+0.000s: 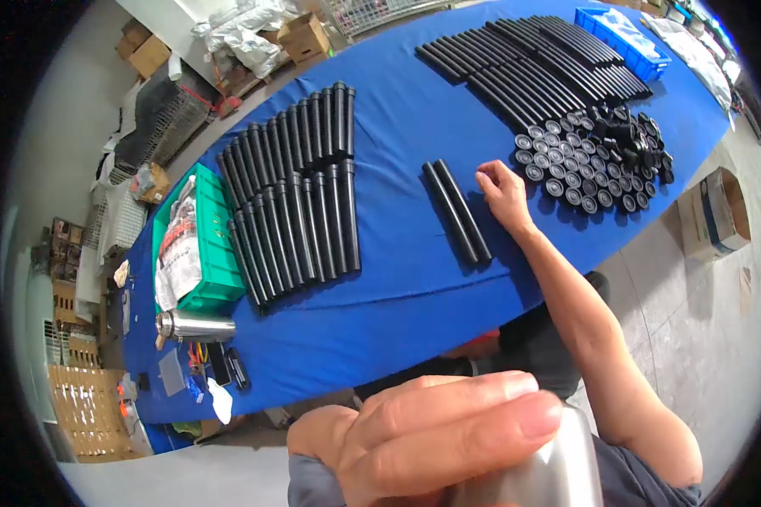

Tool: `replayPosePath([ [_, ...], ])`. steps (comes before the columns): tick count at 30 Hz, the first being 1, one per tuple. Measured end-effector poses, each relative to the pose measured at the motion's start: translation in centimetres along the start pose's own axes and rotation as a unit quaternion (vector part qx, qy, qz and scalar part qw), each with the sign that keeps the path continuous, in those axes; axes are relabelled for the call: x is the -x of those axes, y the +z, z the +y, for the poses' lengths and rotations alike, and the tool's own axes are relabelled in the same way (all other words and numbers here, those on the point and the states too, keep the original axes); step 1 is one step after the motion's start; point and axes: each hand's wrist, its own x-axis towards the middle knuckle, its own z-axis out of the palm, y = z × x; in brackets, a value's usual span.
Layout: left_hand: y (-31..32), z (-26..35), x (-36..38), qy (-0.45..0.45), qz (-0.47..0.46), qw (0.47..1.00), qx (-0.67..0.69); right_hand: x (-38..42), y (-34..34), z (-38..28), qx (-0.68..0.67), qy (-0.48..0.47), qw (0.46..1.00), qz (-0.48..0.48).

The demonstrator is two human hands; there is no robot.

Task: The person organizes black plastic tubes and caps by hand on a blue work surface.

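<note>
Close to the camera, my left hand (448, 431) wraps its fingers around what looks like a silver metal cup (558, 469); only part of its rounded side shows. My right hand (505, 196) rests on the blue cloth with its fingers curled in and nothing visible in them. Just left of it, two black tubes (457, 211) lie side by side, apart from the fingers. To its right spreads a cluster of round black caps (573, 165), with a heap of more black fittings (626, 135) behind.
Capped black tubes (296, 211) lie in two rows at left, beside a green crate (220, 253). Further black tubes (533, 68) and a blue bin (621, 42) are at the far end. A steel flask (196, 326) lies near pens and a phone. A cardboard box (719, 211) stands on the floor.
</note>
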Motion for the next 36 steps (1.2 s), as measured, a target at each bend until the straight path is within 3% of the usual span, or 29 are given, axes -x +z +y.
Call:
replayPosePath([
  [2,-0.3,0.1,-0.3,0.01,-0.019,1.0,0.004,0.0,-0.1,0.0,-0.009,0.011,1.0,-0.005],
  [5,-0.7,-2.5,0.2,0.128,-0.019,0.99,0.05,0.1,-0.2,-0.6,-0.032,0.019,0.999,-0.008],
  [6,-0.7,-2.6,0.6,0.119,-0.011,0.99,0.073,0.0,-0.1,-0.5,-0.018,-0.005,1.0,-0.002],
  [11,0.6,-1.7,2.3,0.032,0.065,0.985,0.154,0.0,-0.1,0.2,-0.009,-0.003,1.0,-0.007],
  [14,-0.7,-1.8,1.9,-0.006,-0.012,0.982,0.186,-0.2,0.2,1.0,0.003,-0.046,0.999,0.005],
  [18,-3.8,-3.1,1.9,-0.114,-0.125,0.953,0.252,-0.1,0.0,0.5,-0.006,-0.009,1.0,-0.003],
  [21,-5.2,-4.2,2.5,-0.195,-0.133,0.922,0.306,0.0,0.0,0.7,-0.01,0.007,1.0,-0.007],
  [23,-5.7,-4.5,2.9,-0.232,-0.126,0.903,0.34,0.0,0.0,0.4,0.005,-0.031,0.999,0.011],
  [28,-7.1,-4.8,2.5,-0.242,-0.142,0.882,0.379,0.2,-0.2,-0.3,0.004,-0.029,0.999,0.013],
  [32,-7.9,-3.9,1.5,-0.335,-0.044,0.789,0.512,0.3,-0.6,-1.2,-0.016,0.029,0.999,-0.023],
  [34,-8.3,-4.1,0.8,-0.363,-0.044,0.732,0.575,0.2,-0.2,-0.3,-0.006,-0.021,1.0,0.005],
  [36,-8.3,-4.5,0.9,-0.348,-0.05,0.73,0.586,0.1,0.0,-0.2,-0.001,-0.05,0.999,0.022],
])
